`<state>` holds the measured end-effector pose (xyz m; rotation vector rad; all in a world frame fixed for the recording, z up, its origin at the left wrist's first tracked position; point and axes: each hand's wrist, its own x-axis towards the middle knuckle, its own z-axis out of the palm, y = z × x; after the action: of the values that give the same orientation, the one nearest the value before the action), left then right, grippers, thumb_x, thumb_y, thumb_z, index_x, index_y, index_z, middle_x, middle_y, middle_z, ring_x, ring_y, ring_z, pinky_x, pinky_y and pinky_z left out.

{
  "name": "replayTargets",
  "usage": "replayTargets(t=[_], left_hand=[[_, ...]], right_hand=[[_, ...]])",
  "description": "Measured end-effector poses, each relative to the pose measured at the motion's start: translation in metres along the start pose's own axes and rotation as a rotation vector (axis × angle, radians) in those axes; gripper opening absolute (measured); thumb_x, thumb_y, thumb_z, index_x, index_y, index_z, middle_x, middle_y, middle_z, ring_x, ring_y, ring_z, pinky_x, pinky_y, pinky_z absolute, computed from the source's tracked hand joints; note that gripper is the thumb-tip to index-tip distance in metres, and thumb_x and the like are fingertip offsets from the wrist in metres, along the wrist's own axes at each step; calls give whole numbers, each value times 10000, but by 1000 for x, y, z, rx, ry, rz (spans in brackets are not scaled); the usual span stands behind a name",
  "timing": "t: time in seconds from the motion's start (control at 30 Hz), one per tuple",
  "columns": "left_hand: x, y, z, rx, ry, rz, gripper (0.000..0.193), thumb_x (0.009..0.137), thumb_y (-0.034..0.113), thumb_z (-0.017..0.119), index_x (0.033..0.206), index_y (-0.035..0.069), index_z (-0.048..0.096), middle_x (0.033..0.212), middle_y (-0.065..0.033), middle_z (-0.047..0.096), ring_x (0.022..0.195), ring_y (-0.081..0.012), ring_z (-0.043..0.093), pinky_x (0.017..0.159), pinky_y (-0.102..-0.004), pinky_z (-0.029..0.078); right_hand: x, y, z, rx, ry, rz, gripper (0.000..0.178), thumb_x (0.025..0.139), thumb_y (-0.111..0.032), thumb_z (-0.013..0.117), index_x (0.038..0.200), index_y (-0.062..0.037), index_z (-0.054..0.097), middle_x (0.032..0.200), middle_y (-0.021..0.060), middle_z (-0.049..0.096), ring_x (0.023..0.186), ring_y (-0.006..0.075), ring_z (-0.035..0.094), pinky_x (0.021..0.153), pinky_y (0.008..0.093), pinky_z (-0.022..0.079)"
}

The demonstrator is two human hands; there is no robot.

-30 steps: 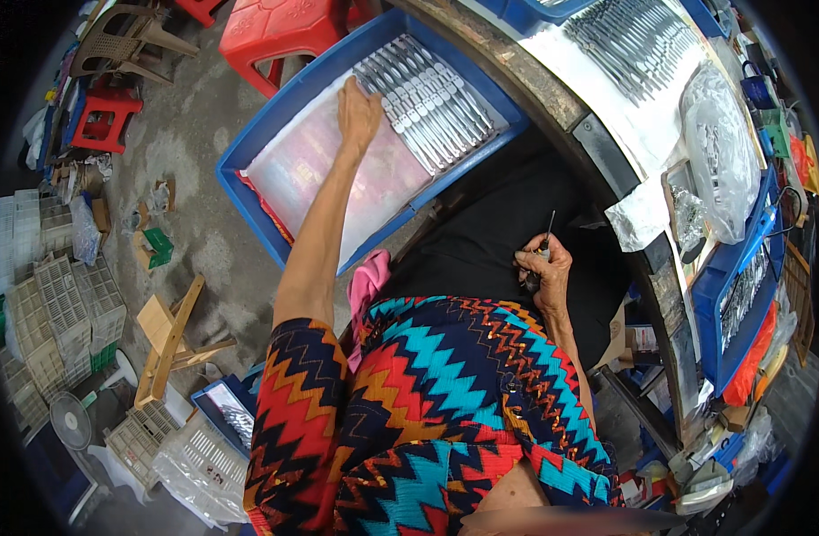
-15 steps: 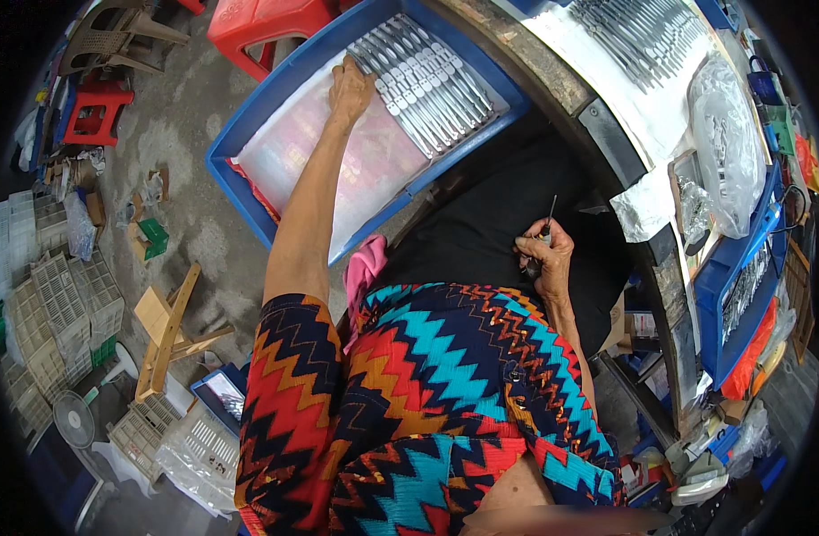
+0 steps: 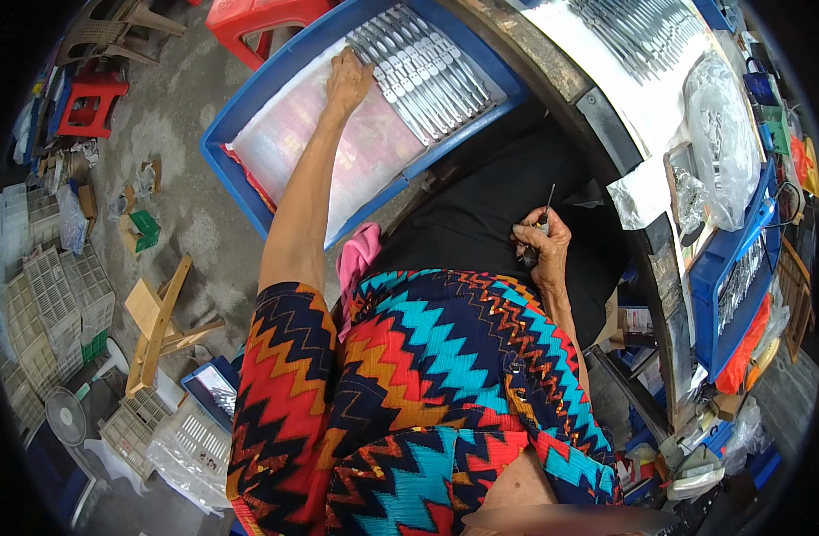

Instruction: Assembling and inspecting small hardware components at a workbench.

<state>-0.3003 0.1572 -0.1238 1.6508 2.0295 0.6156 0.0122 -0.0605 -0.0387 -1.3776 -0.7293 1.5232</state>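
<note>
My left hand point(image 3: 348, 82) reaches into a blue tray point(image 3: 220, 170), its bent fingers at the upper left end of the rows of slim silver metal pieces point(image 3: 418, 76). Its fingertips seem closed on the nearest slim metal piece, though the fingers largely cover it. Pinkish sheeting under a clear layer point(image 3: 338, 161) lines the rest of the tray. Above my lap, my right hand point(image 3: 545, 243) is closed around a small tool point(image 3: 550, 198) with a thin dark shaft pointing up. The tool's grip is mostly hidden in the fingers.
A worn workbench edge point(image 3: 552, 62) runs along the right, with more metal pieces point(image 3: 642, 36) on white sheeting and a clear plastic bag point(image 3: 720, 134). Another blue tray point(image 3: 709, 313) stands farther right. Red stools point(image 3: 92, 103), plastic crates point(image 3: 48, 295) and a wooden stand point(image 3: 162, 326) are on the left.
My left hand has shifted very slightly within the tray, still at the end of the rows. The right hand keeps its hold on the tool. The whole view has tilted a little.
</note>
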Motion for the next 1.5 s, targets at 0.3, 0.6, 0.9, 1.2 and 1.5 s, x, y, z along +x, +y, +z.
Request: replayTargets(t=[0.3, 0.6, 0.9, 1.2, 1.5], left_hand=[[-33, 2, 0, -237, -90, 74, 736, 712, 344, 622, 1292, 4, 325, 1113, -227, 440, 1006, -378, 499, 874, -434, 398], [-25, 4, 6, -60, -39, 69, 754, 678, 355, 653, 1287, 63, 318, 1182, -221, 431, 1070, -391, 474, 885, -459, 404], [-22, -17, -4, -295, -84, 53, 650, 684, 249, 628, 1245, 13, 400, 1037, -196, 514, 894, -295, 546, 742, -407, 474], [-88, 85, -37, -581, -208, 177, 313, 822, 108, 506, 1093, -46, 530, 658, -17, 490, 520, -77, 446, 458, -210, 375], [-155, 180, -12, -422, -474, 553, 239, 849, 83, 530, 1077, 25, 573, 775, 4, 521, 686, -72, 484, 614, -206, 405]], right_hand=[[-2, -1, -1, -38, 10, 8, 112, 683, 27, 613, 734, -29, 531, 599, 65, 570, 460, 80, 500, 423, 187, 389], [-1, 0, 0, -17, 1, -14, 111, 688, 23, 615, 733, -25, 526, 597, 62, 564, 465, 79, 492, 431, 189, 390], [-7, 1, -1, -3, -43, -15, 112, 697, 12, 621, 755, -26, 534, 621, 57, 567, 476, 84, 501, 443, 195, 401], [-31, 3, -37, -314, -130, 101, 200, 756, -125, 624, 909, -30, 535, 727, 21, 533, 631, 86, 523, 563, 222, 426], [-68, -7, -45, -630, -19, -188, 353, 804, -177, 556, 1107, -31, 449, 893, 247, 572, 867, 398, 567, 742, 425, 432]])
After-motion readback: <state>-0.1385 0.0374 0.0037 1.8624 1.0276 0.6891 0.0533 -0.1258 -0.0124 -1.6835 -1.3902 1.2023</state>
